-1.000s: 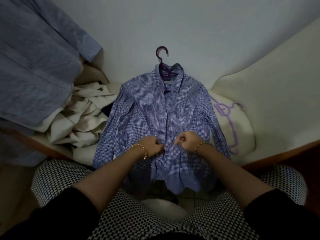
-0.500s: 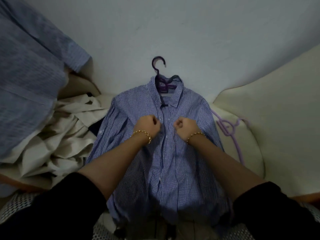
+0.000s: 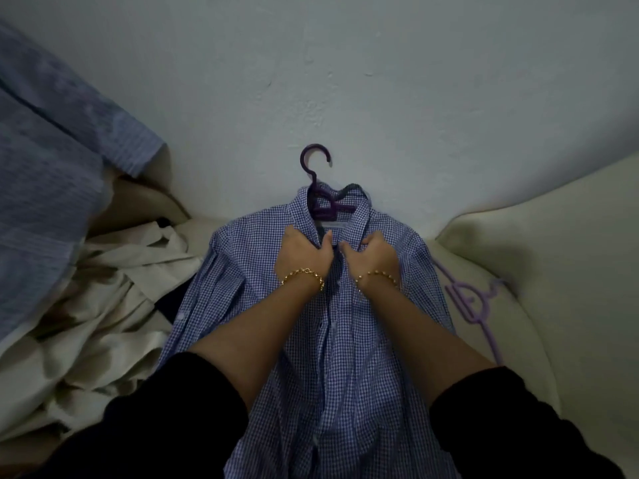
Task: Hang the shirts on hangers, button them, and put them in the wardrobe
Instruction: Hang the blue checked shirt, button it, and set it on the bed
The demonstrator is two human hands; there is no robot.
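- Left hand [image 3: 301, 252] and right hand [image 3: 375, 252], fingers curled, each pinch a front edge of the blue-and-white checked shirt [image 3: 345, 368] just below its collar, at frame centre.
- That shirt hangs on a dark purple plastic hanger [image 3: 315, 167].
- Lilac plastic hanger [image 3: 475, 305] lies right; crumpled beige cloth [image 3: 103, 288] left.

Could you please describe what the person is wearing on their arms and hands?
The left sleeve and right sleeve are black, ending near the elbows, forearms bare. A gold chain bracelet circles each wrist, just behind the left hand and right hand.
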